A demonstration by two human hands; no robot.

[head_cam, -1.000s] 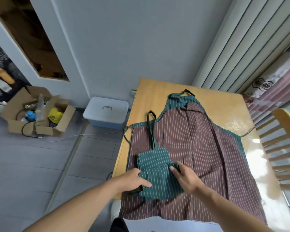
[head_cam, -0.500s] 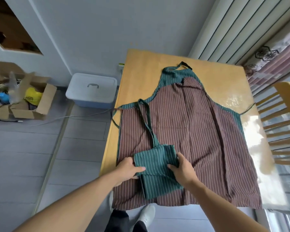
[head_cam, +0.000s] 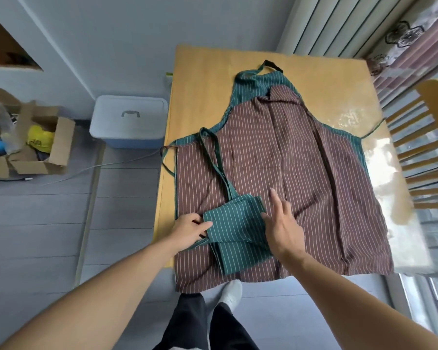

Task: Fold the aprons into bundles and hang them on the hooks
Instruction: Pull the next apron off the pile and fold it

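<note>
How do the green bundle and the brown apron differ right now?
The green bundle is folded compact; the brown apron lies spread flat. The green bundle rests on top, the brown apron beneath on the table. The left hand pinches the bundle; none grips the apron. Both are pinstriped.

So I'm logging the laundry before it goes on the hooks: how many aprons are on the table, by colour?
Green striped apron, folded into a bundle: 1
Brown striped apron with green trim, spread flat: 1
Total: 2
The bundle lies on the brown apron; the left hand pinches its edge.
</note>
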